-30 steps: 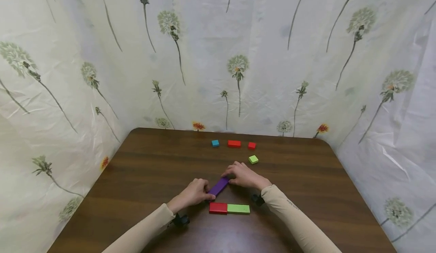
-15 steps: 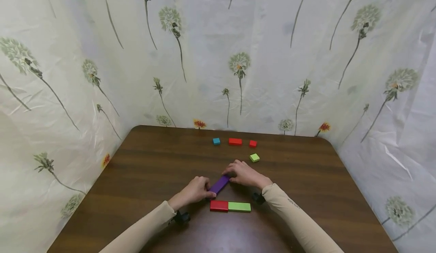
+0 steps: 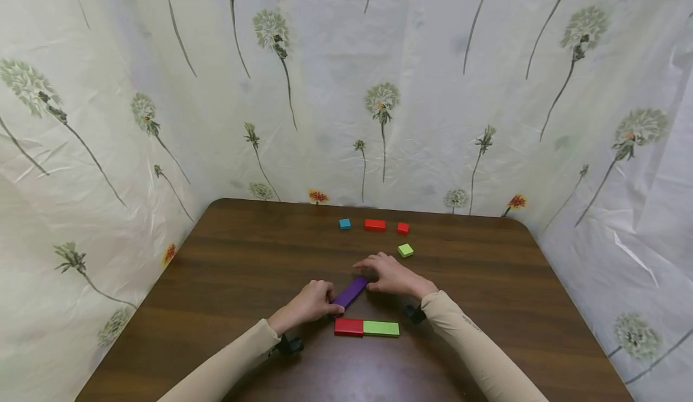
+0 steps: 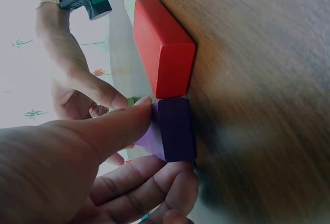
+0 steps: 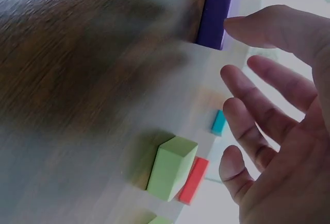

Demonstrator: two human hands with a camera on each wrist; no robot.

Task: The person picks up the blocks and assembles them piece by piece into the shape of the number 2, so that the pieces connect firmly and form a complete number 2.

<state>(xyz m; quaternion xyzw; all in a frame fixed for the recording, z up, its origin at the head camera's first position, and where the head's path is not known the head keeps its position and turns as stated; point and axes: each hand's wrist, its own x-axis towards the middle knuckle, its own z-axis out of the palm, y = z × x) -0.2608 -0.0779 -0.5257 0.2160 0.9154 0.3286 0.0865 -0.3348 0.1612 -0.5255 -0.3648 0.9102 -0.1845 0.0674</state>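
1. Fingers (image 4: 175, 193) of the left hand (image 3: 306, 307) pinch the near end of the purple block (image 3: 351, 292), thumb on the side toward the red block and the other fingers on the opposite side.
2. At the far end of that block, the right hand (image 3: 395, 277) has its fingers spread and loosely bent, gripping nothing; its thumb tip is at the block's edge, though whether it touches I cannot tell.
3. The purple block lies slantwise on the dark wood-grain surface (image 3: 260, 239), between the two hands, its near end to the left.
4. Just beside that near end is the red block (image 3: 349, 327), set end to end with the long green block (image 3: 381, 328), the two touching in a straight row.
5. Beyond the right hand sits the small green block (image 3: 405, 250).
6. Farther back, from left to right, are the blue block (image 3: 344, 224), the long red block (image 3: 375, 225) and the small red block (image 3: 403, 228), all apart.
7. Behind hangs the floral cloth (image 3: 325, 77).
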